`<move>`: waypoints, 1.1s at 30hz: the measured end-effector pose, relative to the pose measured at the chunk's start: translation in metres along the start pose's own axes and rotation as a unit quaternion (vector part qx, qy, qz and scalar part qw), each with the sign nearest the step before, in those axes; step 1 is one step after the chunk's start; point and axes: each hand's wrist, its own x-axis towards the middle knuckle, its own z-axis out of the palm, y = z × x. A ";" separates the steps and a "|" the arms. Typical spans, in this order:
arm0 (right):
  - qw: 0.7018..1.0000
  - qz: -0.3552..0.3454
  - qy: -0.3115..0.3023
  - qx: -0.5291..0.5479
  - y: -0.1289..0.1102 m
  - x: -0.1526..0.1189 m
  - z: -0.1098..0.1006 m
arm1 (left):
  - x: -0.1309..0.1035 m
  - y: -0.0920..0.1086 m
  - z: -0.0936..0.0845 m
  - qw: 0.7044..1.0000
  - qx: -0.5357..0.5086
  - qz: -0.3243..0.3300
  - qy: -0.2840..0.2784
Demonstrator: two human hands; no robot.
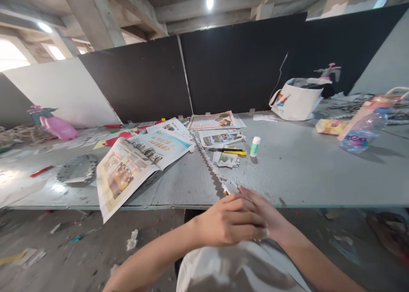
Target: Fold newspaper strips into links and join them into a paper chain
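Note:
A zigzag chain of folded paper (209, 164) runs across the table toward me and disappears at my hands by the front edge. My left hand (234, 219) is closed, its fingers curled over my right hand and the chain's near end. Behind it, my right hand (268, 217) is mostly covered; its fingers look bent inward, but their grip is hidden. A small white bit shows between the hands at the lower right. Beyond them lie a yellow-and-black utility knife (234, 151) on small cut papers (226, 159) and an upright glue stick (254, 146).
An open magazine (128, 168) overhangs the table's front edge. To the left are a paper ring (77, 168), a red pen (41, 171) and a pink spray bottle (59, 126). At right stand a white bag (297, 100) and a plastic water bottle (364, 130). Scraps litter the floor.

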 end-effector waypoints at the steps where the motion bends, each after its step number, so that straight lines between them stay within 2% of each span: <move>1: 0.999 0.034 0.016 0.033 0.000 0.000 0.002 | -0.004 0.005 0.005 1.000 0.008 -0.024 0.014; 4: 0.998 0.042 0.038 0.039 -0.001 0.003 0.005 | -0.016 0.027 0.016 0.989 0.014 -0.134 0.069; 7: 0.999 0.010 0.011 0.043 -0.001 0.011 0.007 | -0.025 0.050 0.017 0.956 -0.057 -0.253 0.139; 8: 0.999 0.006 -0.006 0.045 -0.001 0.014 0.009 | -0.026 0.054 0.015 0.930 -0.086 -0.305 0.188; 9: 0.999 0.005 -0.025 0.047 -0.001 0.017 0.010 | -0.027 0.057 0.013 0.881 -0.105 -0.381 0.259; 10: 0.998 0.005 -0.041 0.050 0.000 0.019 0.012 | -0.028 0.058 0.011 0.817 -0.114 -0.456 0.334; 11: 0.997 0.004 -0.051 0.052 0.000 0.022 0.014 | -0.027 0.057 0.008 0.767 -0.130 -0.506 0.372; 13: 0.997 0.001 -0.054 0.047 0.000 0.025 0.018 | -0.024 0.051 0.001 0.723 -0.240 -0.560 0.326; 15: 0.999 -0.002 -0.041 0.034 0.000 0.027 0.021 | -0.019 0.045 -0.004 0.700 -0.353 -0.562 0.263; 17: 0.999 0.006 -0.039 0.024 0.001 0.029 0.024 | -0.015 0.040 -0.004 0.674 -0.421 -0.557 0.240; 20: 0.998 0.015 -0.048 0.025 0.003 0.031 0.026 | -0.011 0.034 0.000 0.653 -0.450 -0.552 0.257; 23: 0.999 0.000 -0.044 0.031 0.006 0.035 0.026 | -0.010 0.025 0.002 0.651 -0.464 -0.538 0.268; 26: 0.998 0.000 -0.041 0.057 0.010 0.039 0.023 | -0.010 0.016 -0.001 0.652 -0.475 -0.534 0.254; 30: 0.996 -0.002 -0.005 0.089 0.012 0.040 0.014 | -0.012 0.002 -0.012 0.660 -0.457 -0.531 0.272; 33: 0.996 0.000 0.002 0.092 0.010 0.038 0.006 | -0.015 -0.007 -0.028 0.660 -0.435 -0.539 0.292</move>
